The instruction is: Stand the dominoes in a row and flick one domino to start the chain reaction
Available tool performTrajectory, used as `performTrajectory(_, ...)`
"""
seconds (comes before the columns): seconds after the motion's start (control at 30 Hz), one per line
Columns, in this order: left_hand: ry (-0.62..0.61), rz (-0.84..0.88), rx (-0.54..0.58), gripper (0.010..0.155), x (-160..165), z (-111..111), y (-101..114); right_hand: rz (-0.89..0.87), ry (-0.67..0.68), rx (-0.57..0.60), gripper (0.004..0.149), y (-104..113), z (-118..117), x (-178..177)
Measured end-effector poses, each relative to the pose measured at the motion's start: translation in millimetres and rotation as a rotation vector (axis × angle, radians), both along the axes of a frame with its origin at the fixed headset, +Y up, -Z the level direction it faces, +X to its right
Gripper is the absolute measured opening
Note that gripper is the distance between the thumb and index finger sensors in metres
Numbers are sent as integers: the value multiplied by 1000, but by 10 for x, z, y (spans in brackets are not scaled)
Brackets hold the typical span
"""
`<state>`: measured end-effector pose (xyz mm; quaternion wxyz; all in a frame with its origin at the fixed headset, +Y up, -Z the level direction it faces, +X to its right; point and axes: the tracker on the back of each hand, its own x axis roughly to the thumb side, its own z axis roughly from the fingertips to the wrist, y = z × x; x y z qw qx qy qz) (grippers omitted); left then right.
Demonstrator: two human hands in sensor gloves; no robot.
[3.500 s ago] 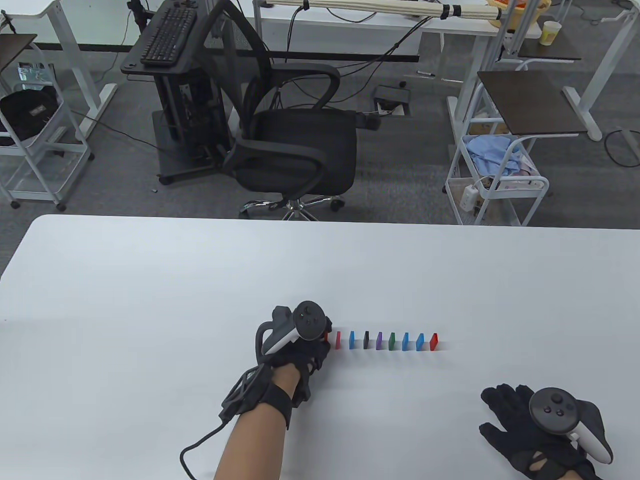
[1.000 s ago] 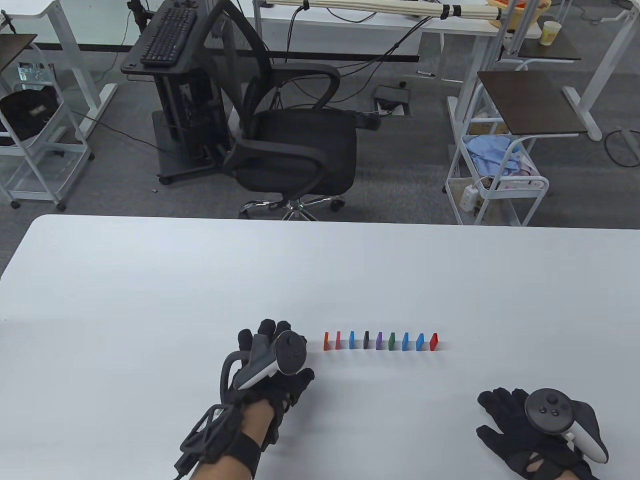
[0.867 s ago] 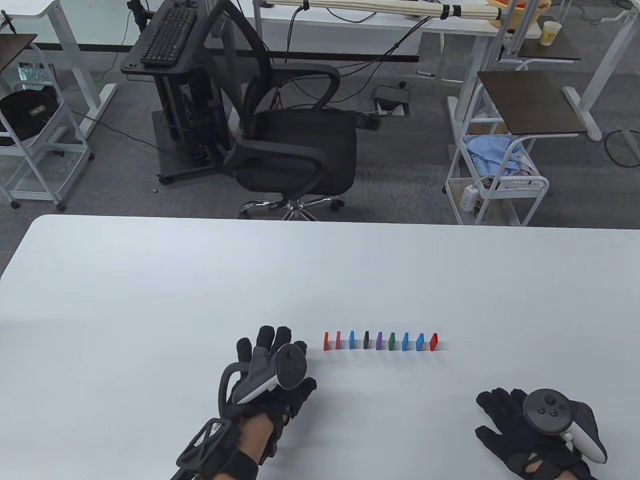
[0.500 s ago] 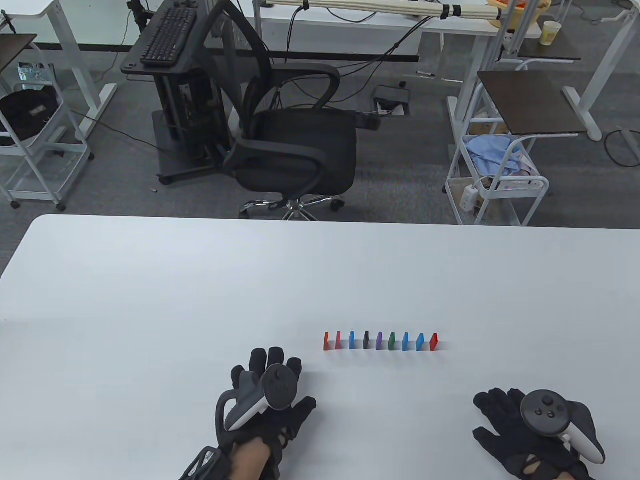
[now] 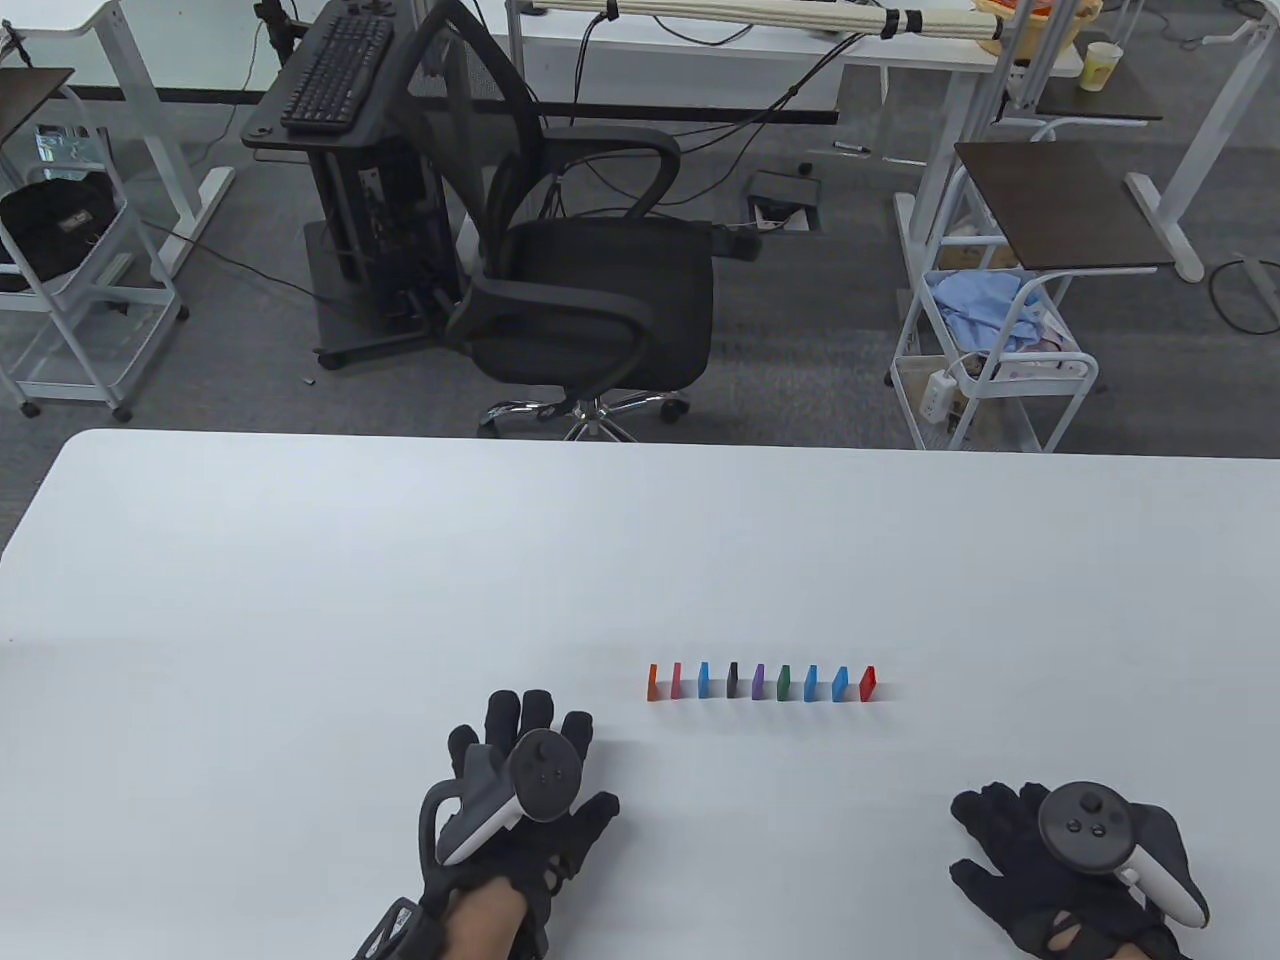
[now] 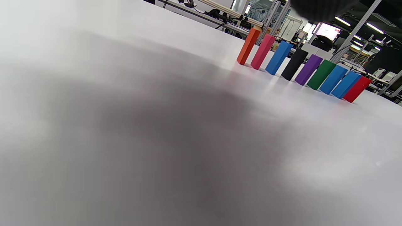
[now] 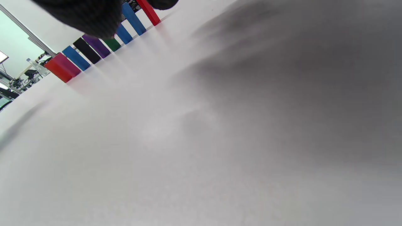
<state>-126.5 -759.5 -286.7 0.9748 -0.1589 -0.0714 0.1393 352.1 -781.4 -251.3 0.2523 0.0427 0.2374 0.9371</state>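
Upright on the table (image 5: 300, 560): nine dominoes (image 5: 758, 682) in one straight row, none fallen, gaps between neighbours roughly even. From the end nearest the left hand (image 5: 530, 800): orange (image 5: 652, 683), pink (image 5: 677, 681), blue (image 5: 704, 680), black (image 5: 733, 680), purple (image 5: 758, 682), green (image 5: 784, 683), blue, blue, red (image 5: 867, 684). Same order confirmed in the left wrist view, orange (image 6: 248, 46) foremost and red (image 6: 356, 89) last; tilt there only from the slanted camera.

Ahead and to the right of the left fingers (image 5: 520, 715), orange end nearest, apart from the fingertips, no contact. Left hand lying palm down on the table, fingers straight and a little spread, holding nothing, tracker (image 5: 510, 795) on its back.

Ahead and to the left of the right hand (image 5: 1060, 870), red end nearest, well apart from its fingers (image 5: 985, 805). Right hand also flat on the table, fingers relaxed and pointing toward the row, empty, tracker (image 5: 1110, 835) on its back. In the right wrist view, a dark blurred glove fingertip (image 7: 84, 15) at the top edge, covering part of the row, with the red domino (image 7: 149, 12) just past it.

Beyond the far table edge: office chair (image 5: 580, 280), keyboard (image 5: 335, 70) on a black cart, white trolley (image 5: 990, 360).
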Motion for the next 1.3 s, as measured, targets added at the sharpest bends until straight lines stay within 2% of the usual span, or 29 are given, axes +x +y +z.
performTrajectory(0.23,-26,-5,-5,80,46,-11,-10,58,4,-15,67,-6,8,-1)
performTrajectory(0.6,-72,0,-1,79,121,-12,-33,92,-29,-47,67,161,-98,-5)
performTrajectory(0.83,-107,-17,-17,79,202,-19,-75,115,-50,-36,66,246,-295,-104)
performTrajectory(1.3,-109,-13,-17,79,189,-14,-78,84,-92,-12,65,328,-891,-346)
